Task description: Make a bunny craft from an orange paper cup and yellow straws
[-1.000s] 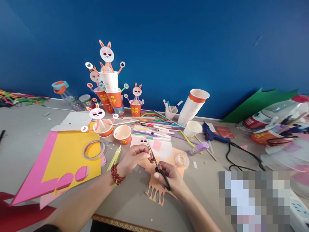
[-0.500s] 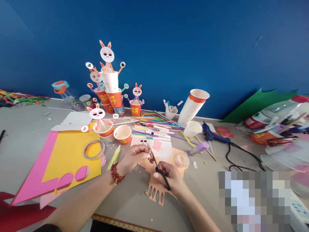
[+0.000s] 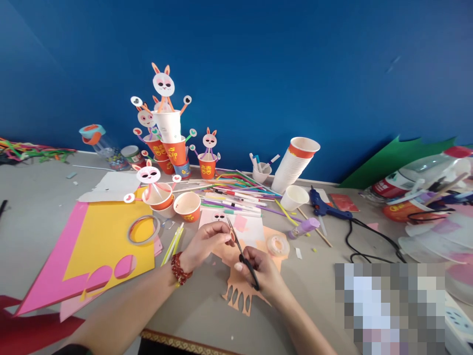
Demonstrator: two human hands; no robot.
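The left hand (image 3: 211, 240) pinches a small orange paper piece (image 3: 232, 237), seemingly half-trimmed, beside scissors (image 3: 253, 277) which the right hand (image 3: 258, 270) grasps. Below, the peach sheet (image 3: 237, 280) is already cut; beyond the left hand, rabbit cups (image 3: 208, 167) stand assembled.

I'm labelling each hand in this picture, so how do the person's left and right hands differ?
The left hand pinches a small orange paper piece, while the right hand holds black-handled scissors. A reddish beaded bracelet circles the left hand's wrist; none shows at the right hand's. Both hands are bare and close together, near the cut peach sheet.
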